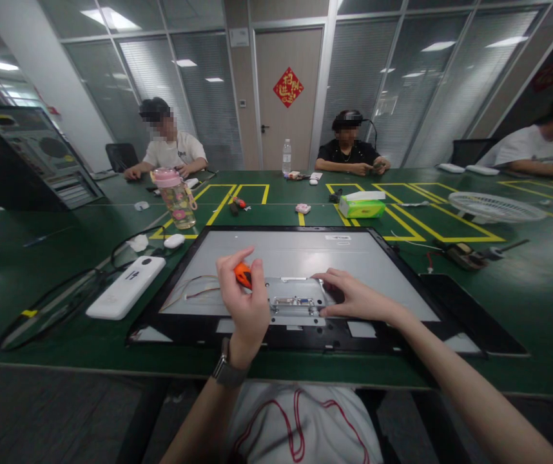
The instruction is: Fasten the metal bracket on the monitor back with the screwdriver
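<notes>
An opened flat monitor [286,253] lies back side up in front of me, with a silver panel and a black frame. On its lower middle sits a metal bracket [281,311] with a row of video ports [298,301]. My left hand [247,309] is closed around an orange-and-black screwdriver [243,275]; only its rounded handle shows, and the shaft is hidden. My right hand [354,296] grips the bracket's right side, fingers at its upper edge and thumb near the lower corner. Thin loose wires [199,287] lie on the panel left of my left hand.
A white power bank [126,288] and black cables [49,316] lie at left, near a pink-lidded bottle [174,198]. Beyond the monitor stands a green tissue pack [362,205]. At right are a black panel [472,316] and a white round grille [496,207]. Three people sit across the table.
</notes>
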Motion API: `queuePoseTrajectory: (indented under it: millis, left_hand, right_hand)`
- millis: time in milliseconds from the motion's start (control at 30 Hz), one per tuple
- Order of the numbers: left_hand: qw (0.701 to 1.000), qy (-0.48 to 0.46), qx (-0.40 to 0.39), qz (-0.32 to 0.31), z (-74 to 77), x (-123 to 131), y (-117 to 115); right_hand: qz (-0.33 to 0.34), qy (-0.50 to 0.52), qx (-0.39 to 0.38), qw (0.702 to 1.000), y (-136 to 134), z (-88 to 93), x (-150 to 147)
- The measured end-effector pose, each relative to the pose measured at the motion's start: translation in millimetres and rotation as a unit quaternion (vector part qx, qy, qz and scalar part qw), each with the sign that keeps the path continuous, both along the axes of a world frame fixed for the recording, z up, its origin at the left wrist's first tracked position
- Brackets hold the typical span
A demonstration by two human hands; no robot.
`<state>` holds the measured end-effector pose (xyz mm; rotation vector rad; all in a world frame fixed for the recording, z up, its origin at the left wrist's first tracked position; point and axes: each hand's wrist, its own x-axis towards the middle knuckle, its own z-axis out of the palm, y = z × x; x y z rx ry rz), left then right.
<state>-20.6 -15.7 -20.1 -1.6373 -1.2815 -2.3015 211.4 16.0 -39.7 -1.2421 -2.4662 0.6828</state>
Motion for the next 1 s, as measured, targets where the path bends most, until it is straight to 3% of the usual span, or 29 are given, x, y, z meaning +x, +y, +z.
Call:
queuePoseTrajectory:
  millis: [233,400,600,867,1000]
  left_hand:
    - [1.0,-0.024,-0.001,0.015,-0.4,0.1,-2.5]
    - [0.998,-0.056,0.025,-0.006,-0.1,0.7,-1.1]
    - [0.999,-0.016,0.008,-0.049,0.8,-0.1,-0.5]
    - [0.999,-0.007,0.032,-0.003,2.6,0.5,-0.5]
    - [1.0,-0.014,0.007,-0.024,1.9,-0.2,-1.3]
  right_hand:
    - [-0.004,-0.002,-0.004,1.0,-1.0,1.9,-1.1]
    - [0.001,0.003,-0.001,1.0,-0.4,1.2,-0.8]
    - [0.003,0.001,0.002,1.0,0.5,-1.0,0.5]
    - [-0.001,-0.006,0.007,1.0,-0.1,0.5,-1.2]
    - [-0.002,0.0,0.003,1.0,-0.3,0.3,-1.0]
